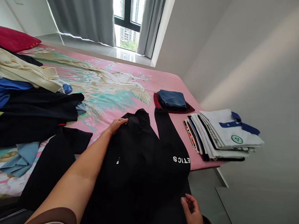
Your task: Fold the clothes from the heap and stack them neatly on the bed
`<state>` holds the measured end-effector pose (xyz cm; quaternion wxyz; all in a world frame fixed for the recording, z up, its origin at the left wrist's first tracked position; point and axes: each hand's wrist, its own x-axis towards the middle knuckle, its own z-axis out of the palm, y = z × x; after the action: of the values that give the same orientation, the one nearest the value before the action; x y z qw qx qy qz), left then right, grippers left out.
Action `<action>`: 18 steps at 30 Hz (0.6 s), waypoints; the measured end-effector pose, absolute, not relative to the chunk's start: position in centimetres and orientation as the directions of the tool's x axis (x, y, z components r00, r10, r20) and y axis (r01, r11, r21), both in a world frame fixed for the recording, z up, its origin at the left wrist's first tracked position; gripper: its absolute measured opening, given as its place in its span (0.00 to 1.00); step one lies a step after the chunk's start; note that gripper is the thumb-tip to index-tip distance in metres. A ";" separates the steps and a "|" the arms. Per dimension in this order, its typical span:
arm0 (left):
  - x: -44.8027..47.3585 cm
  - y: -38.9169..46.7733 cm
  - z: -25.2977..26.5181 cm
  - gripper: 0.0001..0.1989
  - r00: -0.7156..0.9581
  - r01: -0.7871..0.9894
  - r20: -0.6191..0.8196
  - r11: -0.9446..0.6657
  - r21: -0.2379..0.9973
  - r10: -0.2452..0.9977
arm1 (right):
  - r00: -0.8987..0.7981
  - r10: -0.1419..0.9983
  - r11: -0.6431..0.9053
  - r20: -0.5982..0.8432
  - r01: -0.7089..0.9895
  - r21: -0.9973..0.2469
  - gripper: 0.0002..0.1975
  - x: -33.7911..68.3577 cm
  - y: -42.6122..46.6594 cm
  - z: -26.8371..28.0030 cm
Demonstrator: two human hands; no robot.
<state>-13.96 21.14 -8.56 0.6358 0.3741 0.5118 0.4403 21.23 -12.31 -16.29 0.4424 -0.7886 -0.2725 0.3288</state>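
Observation:
A black long-sleeved top [135, 157] lies spread over the near edge of the bed and hangs towards me. White letters show on its right-hand sleeve, and a small white mark on its chest. At the collar end, my left hand [117, 124] has its fingers closed on the fabric edge beside the neck. My right hand [193, 211] is low by the top's right side, fingers loosely curled and apart from the thumb, with nothing visible in it. The left sleeve of the top stretches out beneath my left forearm.
Folded shirts are stacked [219, 134] at the bed's right corner, beside the wall. Behind them sits a smaller pile with folded jeans [172, 98] uppermost. Loose clothes [29, 111] heap along the left. A pink patterned sheet [120, 101] covers the bed.

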 end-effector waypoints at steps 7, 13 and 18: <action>-15.3 14.4 -4.1 0.19 0.156 -0.079 -0.359 0.374 0.924 0.920 | 0.589 0.711 -0.400 -0.384 -0.109 -0.910 0.44 20.6 -8.9 -16.4; -21.7 6.7 -2.8 0.17 0.245 -0.073 -0.453 0.482 0.873 0.857 | 0.558 0.695 -0.385 -0.454 -0.245 -0.890 0.43 18.4 -3.5 -15.7; -23.5 -1.0 -1.9 0.23 0.023 -0.137 -0.518 0.516 0.846 0.855 | 0.407 0.753 -0.462 -0.517 -0.233 -0.856 0.28 18.4 -4.6 -16.3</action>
<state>-23.50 -1.05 -1.90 0.6457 0.3074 0.5841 0.3839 18.37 -4.64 -16.27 0.4828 -0.6860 -0.1896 0.5103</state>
